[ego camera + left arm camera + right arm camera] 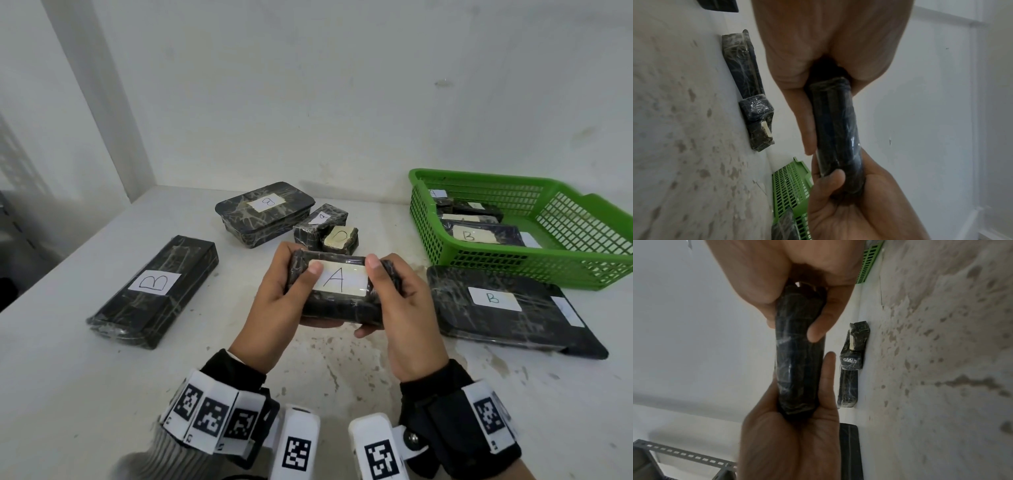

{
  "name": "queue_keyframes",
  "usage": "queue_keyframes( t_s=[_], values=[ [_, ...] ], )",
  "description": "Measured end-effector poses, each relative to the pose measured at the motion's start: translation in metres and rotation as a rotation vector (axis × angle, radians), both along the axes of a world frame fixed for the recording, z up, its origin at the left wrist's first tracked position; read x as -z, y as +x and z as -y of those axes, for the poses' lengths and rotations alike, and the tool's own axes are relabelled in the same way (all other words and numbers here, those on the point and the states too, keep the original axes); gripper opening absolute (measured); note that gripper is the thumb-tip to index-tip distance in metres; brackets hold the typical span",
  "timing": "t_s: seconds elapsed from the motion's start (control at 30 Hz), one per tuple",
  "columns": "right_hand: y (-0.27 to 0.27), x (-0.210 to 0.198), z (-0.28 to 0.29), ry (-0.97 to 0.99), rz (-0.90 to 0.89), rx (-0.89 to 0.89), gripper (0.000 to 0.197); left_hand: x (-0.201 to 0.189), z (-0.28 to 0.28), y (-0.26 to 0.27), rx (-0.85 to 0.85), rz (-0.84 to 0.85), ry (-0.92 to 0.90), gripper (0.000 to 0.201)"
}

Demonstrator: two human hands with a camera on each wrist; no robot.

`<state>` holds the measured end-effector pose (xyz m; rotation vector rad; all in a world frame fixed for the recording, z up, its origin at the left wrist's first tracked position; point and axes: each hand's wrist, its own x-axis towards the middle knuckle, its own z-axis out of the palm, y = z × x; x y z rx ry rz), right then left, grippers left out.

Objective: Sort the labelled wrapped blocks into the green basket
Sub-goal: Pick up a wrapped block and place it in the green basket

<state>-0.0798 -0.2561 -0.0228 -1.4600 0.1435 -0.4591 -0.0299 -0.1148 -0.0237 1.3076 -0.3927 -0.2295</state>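
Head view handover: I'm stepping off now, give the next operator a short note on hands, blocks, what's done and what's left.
Left hand and right hand both grip the A block by its ends, label up, above the table.
Green basket at right already holds several blocks; A and B labels show inside.
Left on the table: long B block, flat B block in front of the basket, large rear block, two small blocks beside it.
Next: probably place the A block in the basket.
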Motion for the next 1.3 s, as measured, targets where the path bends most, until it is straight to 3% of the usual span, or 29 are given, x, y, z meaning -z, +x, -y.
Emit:
queue_keyframes(
  t_s=[0.13,0.3,0.53,0.7,0.9,1.07,1.3],
  values=[
    [0.001,-0.005,0.001,0.036,-0.021,-0.107,0.031,0.001,0.0,0.003,-0.034,0.004,-0.016,0.007],
    [0.003,-0.001,0.007,0.005,0.04,-0.052,0.026,0.0,-0.006,0.005,0.103,-0.02,-0.067,0.031],
    [0.004,-0.002,0.012,0.118,0.011,-0.184,0.021,0.005,-0.008,0.01,0.05,0.001,-0.095,0.03],
    [0.005,0.001,0.012,0.156,0.06,-0.122,0.027,0.003,-0.01,0.011,0.109,-0.009,-0.108,0.044],
    [0.007,-0.001,0.014,0.205,0.061,-0.242,0.045,0.003,-0.011,0.013,0.099,-0.04,-0.176,0.052],
    [0.008,0.004,0.017,0.204,0.08,-0.212,0.038,0.001,-0.012,0.012,0.147,-0.042,-0.178,0.053],
    [0.009,0.006,0.016,0.159,0.096,-0.219,0.047,0.002,-0.011,0.012,0.128,-0.039,-0.173,0.058]
  ],
)
